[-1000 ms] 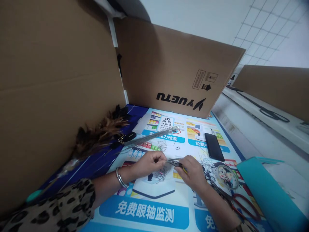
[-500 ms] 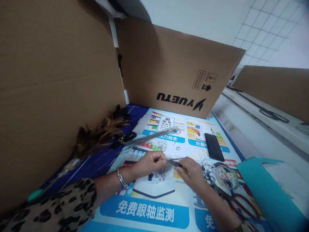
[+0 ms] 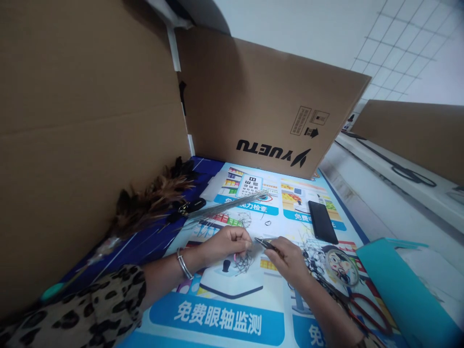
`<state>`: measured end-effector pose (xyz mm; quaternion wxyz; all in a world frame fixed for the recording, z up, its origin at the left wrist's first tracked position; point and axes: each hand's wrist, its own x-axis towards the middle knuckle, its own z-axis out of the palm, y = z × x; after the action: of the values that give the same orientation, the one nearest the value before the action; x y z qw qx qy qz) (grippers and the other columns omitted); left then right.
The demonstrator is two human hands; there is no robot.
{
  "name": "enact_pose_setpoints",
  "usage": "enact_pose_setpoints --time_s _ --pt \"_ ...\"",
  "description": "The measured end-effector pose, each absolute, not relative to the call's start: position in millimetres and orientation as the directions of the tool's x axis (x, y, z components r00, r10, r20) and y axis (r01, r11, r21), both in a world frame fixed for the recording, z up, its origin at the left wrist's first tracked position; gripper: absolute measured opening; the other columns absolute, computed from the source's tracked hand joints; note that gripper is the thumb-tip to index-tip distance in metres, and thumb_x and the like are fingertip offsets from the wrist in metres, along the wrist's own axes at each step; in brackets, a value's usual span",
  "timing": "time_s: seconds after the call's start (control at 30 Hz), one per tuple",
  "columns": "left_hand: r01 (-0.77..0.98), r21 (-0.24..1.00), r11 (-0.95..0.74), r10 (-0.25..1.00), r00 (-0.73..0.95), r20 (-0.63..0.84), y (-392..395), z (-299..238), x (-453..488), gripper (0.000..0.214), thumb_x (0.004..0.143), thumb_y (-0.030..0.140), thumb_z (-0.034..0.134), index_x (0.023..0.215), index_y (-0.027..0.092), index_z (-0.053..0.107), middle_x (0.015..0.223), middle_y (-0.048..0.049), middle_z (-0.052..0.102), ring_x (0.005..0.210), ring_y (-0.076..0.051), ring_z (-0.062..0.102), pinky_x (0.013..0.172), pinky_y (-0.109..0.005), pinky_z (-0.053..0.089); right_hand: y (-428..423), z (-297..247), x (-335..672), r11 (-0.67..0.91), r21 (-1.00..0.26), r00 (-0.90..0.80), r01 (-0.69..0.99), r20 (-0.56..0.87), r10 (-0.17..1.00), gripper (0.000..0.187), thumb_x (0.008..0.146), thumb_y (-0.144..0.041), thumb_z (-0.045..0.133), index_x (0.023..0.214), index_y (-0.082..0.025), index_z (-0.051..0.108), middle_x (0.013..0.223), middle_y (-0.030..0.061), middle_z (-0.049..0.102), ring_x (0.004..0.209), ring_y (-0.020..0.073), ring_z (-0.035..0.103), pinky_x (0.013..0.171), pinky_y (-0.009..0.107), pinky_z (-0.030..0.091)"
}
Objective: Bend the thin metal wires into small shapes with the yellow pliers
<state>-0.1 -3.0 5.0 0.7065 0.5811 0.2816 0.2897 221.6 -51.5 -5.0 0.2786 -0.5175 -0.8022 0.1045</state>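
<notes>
My right hand (image 3: 288, 258) is wrapped round a pair of small pliers (image 3: 265, 243), their jaws pointing left. Close to the jaw tips, my left hand (image 3: 234, 243) is closed in a pinch; what it holds is too small to make out. A loose tangle of thin wire pieces (image 3: 243, 264) lies on the printed sheet just below my left fingers. Beyond my hands, a bundle of long straight wires (image 3: 232, 203) rests slantwise, and a small dark ring (image 3: 268, 223) lies by itself.
A black phone (image 3: 322, 222) lies to the right. Near my right forearm are a roll of clear tape (image 3: 341, 267), red-handled scissors (image 3: 369, 309) and a teal box (image 3: 409, 295). Brown feathers (image 3: 155, 193) lie at left against cardboard panels (image 3: 275, 96).
The plier jaws have drawn slightly away from my left fingertips, leaving a small gap. My left hand stays in nearly the same place, still pinched.
</notes>
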Motion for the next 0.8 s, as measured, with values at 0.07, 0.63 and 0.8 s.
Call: enact_pose_setpoints --time_s 0.07,0.63,0.8 --pt "-0.097 0.981 0.169 0.716 0.696 -0.054 -2.6 3.8 -0.5 0.020 0.074 0.031 0.061 0.073 0.011 0.057 0.055 0.0015 0.056 0.046 -0.007 0.047 0.047 -0.019 0.038 -51.3 -5.3 221.5 0.452 -0.450 -0.313 0.770 0.351 0.883 0.021 0.085 -0.039 0.047 0.084 -0.020 0.057 0.074 0.0028 0.057 0.072 0.0146 0.053 0.062 0.024 0.039" --pt "-0.128 0.967 0.219 0.657 0.753 -0.049 -0.9 0.4 -1.8 0.023 0.075 0.033 0.061 0.074 0.010 0.059 0.058 0.0000 0.056 0.049 -0.008 0.047 0.051 -0.020 0.038 -49.2 -8.0 220.7 0.465 -0.447 -0.329 0.764 0.351 0.877 0.021 0.085 -0.038 0.047 0.083 -0.020 0.057 0.075 0.0030 0.058 0.072 0.0146 0.053 0.061 0.024 0.039" --pt "-0.144 0.962 0.232 0.665 0.745 -0.049 -1.4 1.2 -2.0 0.021 0.075 0.031 0.062 0.074 0.010 0.058 0.057 0.0004 0.056 0.050 -0.008 0.047 0.052 -0.020 0.037 -50.0 -7.3 220.9 0.480 -0.422 -0.334 0.769 0.375 0.865 0.021 0.085 -0.038 0.046 0.085 -0.020 0.057 0.075 0.0032 0.058 0.072 0.0143 0.053 0.061 0.024 0.040"
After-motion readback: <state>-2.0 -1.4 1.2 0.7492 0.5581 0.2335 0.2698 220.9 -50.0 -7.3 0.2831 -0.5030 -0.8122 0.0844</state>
